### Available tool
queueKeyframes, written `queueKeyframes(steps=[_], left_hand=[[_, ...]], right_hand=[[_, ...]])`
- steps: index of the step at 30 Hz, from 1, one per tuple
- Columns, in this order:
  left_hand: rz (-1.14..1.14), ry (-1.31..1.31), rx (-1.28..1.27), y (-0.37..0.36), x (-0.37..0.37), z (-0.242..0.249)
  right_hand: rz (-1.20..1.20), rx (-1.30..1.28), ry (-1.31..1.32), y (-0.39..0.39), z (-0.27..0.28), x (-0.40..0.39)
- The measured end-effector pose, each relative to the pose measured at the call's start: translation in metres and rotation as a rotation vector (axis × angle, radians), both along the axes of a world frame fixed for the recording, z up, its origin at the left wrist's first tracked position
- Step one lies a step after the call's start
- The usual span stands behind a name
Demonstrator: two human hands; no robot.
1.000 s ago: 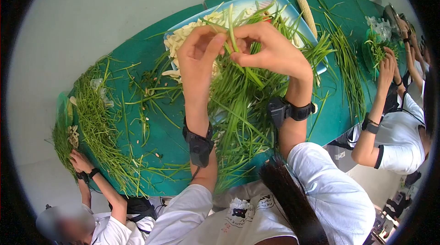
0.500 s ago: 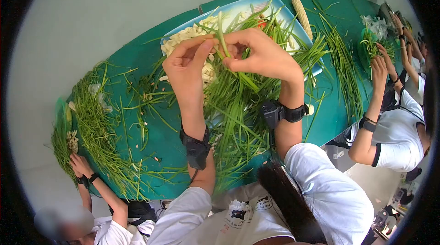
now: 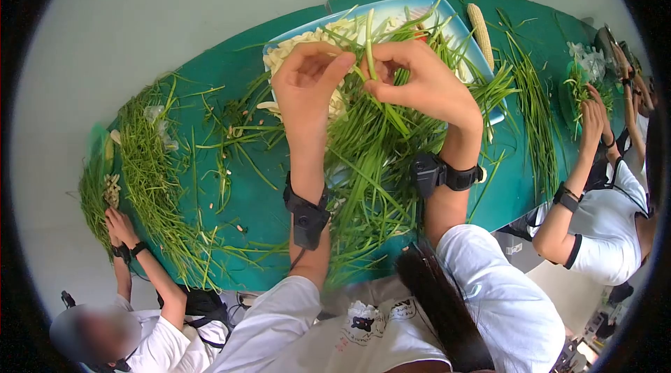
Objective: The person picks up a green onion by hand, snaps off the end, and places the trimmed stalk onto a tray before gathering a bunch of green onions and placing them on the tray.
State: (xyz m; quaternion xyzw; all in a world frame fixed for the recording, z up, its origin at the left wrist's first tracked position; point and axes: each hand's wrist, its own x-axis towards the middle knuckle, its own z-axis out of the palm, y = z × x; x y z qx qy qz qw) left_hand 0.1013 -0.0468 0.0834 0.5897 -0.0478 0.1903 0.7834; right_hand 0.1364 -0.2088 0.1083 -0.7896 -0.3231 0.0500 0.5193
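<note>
A garlic chive [image 3: 369, 34] stands upright above the tray, its pale stem end pointing away from me. My right hand [image 3: 423, 79] is closed around it, thumb and fingers pinching the stem. Close beside it, my left hand [image 3: 307, 83] is closed in a pinch, thumb against fingertips, on a thin leaf of the same chive. Beneath both hands lies a thick heap of chives [image 3: 370, 170], spilling from the blue-rimmed tray [image 3: 307, 26] toward me. Peeled pale garlic-like pieces [image 3: 286, 55] fill the tray's left side, partly hidden by my left hand.
A corn cob [image 3: 480, 34] lies right of the tray, near more long chives [image 3: 531, 107]. Another green pile [image 3: 154, 170] covers the left of the green table [image 3: 255, 216]. Co-workers' hands [image 3: 122, 226] work at the left, and others [image 3: 593, 111] at the right.
The view has shifted, so table and hands appear farther right. My hands keep nearly the same pinch on the chive, with slight finger movement.
</note>
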Motion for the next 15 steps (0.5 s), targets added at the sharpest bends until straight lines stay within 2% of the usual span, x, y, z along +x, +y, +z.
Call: queueKeyframes(steps=[8, 15], left_hand=[[0.006, 0.024, 0.01, -0.0034, -0.0027, 0.0041], [-0.08, 0.001, 0.032, -0.0021, -0.0004, 0.0026]], right_hand=[[-0.017, -0.014, -0.017, 0.0012, -0.0014, 0.0001], [-0.015, -0.005, -0.003, 0.0001, -0.0017, -0.0001]])
